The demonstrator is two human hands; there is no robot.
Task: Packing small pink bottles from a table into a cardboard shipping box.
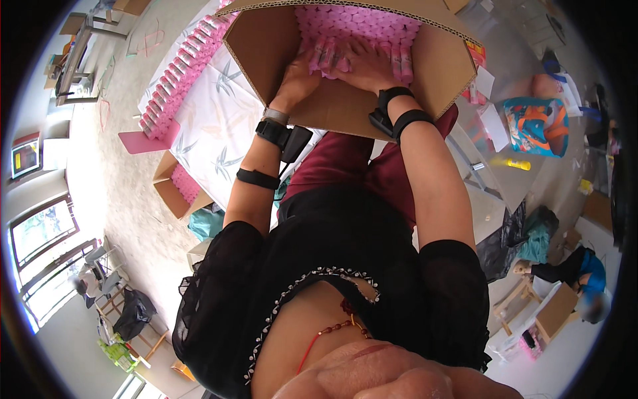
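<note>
Both my hands reach into an open cardboard box (339,114) at the top of the view. My left hand (299,80) is closed around the left end of a short row of pink tubes (327,54). My right hand (369,66) lies over the same row from the right, its fingers bent round the tubes and its thumb toward the middle. Behind them, more pink tubes (359,16) stand packed tightly, their round ends showing. My left fingertips are partly hidden by the box and the tubes.
Left of the box, a long row of pink tubes (174,83) lines a table with a leaf-patterned cloth (222,113). Below it stands a smaller cardboard box (169,193). At right are a blue and orange bag (537,126), a yellow tube (518,164) and another person (585,272) farther off.
</note>
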